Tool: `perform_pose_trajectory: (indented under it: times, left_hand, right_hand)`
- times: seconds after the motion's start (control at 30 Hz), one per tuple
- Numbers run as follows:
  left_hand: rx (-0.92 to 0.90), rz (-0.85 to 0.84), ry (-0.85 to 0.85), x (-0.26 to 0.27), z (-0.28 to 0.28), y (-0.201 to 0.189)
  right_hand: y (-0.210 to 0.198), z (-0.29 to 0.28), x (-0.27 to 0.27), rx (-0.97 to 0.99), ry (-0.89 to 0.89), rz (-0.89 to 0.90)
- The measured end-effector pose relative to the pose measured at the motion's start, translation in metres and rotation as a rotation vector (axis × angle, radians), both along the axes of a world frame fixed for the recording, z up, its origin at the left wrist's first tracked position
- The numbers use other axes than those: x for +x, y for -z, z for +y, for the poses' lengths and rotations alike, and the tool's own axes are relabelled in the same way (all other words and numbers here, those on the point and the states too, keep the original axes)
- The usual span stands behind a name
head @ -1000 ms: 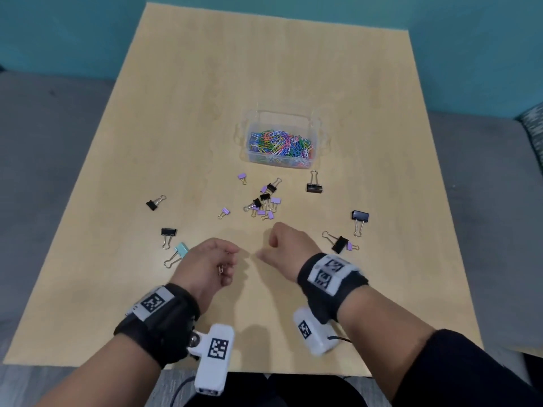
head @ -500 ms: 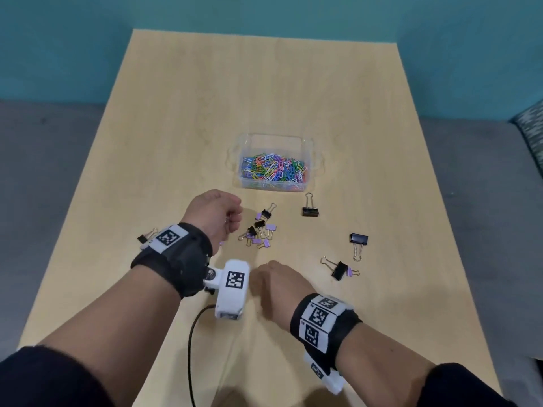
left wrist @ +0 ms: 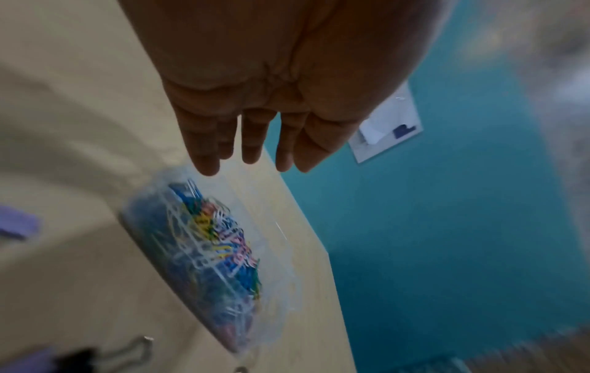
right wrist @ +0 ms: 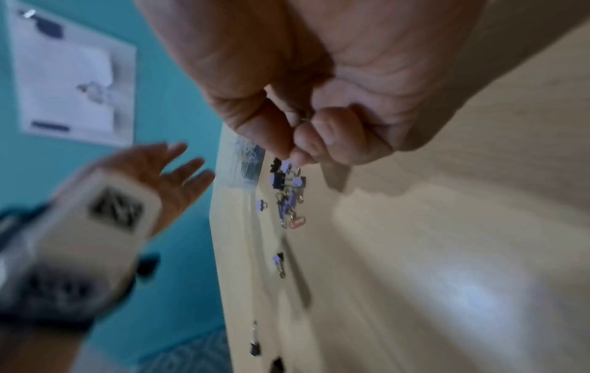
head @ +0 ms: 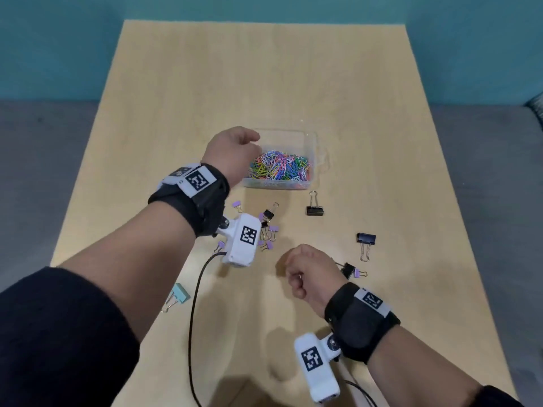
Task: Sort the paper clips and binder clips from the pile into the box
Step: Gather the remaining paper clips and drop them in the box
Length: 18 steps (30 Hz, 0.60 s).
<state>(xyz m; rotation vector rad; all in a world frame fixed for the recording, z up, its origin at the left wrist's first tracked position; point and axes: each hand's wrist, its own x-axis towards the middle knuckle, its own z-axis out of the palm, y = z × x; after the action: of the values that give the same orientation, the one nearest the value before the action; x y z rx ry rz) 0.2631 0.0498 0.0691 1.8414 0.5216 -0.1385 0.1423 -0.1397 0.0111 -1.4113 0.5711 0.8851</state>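
Half a second before, my left grip (head: 232, 154) had been a fist low beside the pile; now it had moved up over the left edge of the box (head: 313, 160), with its fingers (left wrist: 249, 141) straight and apart above the contents and nothing in them; my right grip (head: 311, 271) had stayed over the near middle of the table (head: 293, 83), fingers curled in against the thumb, with a small glint between them, though I could not tell whether it pinched anything. There was one clear box, and the coloured paper clips (head: 279, 168) lay heaped in it, too tangled to count; one red paper clip (right wrist: 298, 222) lay loose at the near end of the pile (head: 269, 227), whose small lilac and black binder clips were partly hidden by my wrist camera, so I could not count them; two larger black binder clips (head: 314, 208) lay singly right of the pile; one black and one lilac lay touching just beside my right grip; one teal binder clip (head: 180, 292) lay alone, near left.
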Motion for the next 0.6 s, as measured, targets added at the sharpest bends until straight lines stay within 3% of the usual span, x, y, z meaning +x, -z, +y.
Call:
perform_pose_trajectory:
  times: [0.1, 0.2, 0.4, 0.5, 0.6]
  left_hand:
    - [0.183, 0.008, 0.029, -0.047, 0.014, 0.003]
    - [0.447, 0.114, 0.280, -0.108, 0.009, 0.028]
    - [0.890, 0.047, 0.767, -0.152, -0.011, 0.079]
    - [0.966, 0.039, 0.845, -0.153, -0.013, 0.073]
    - [0.937, 0.042, 0.806, -0.150, -0.015, 0.069]
  right_hand:
    - [-0.005, -0.008, 0.005, 0.298, 0.103, 0.107]
    - [-0.011, -0.012, 0.015, 0.497, 0.160, 0.158]
    - [-0.023, 0.005, 0.059, 0.281, 0.207, 0.029]
    - [-0.039, 0.016, 0.095, 0.219, 0.282, -0.045]
    - [-0.055, 0.028, 0.131, 0.229, 0.349, -0.077]
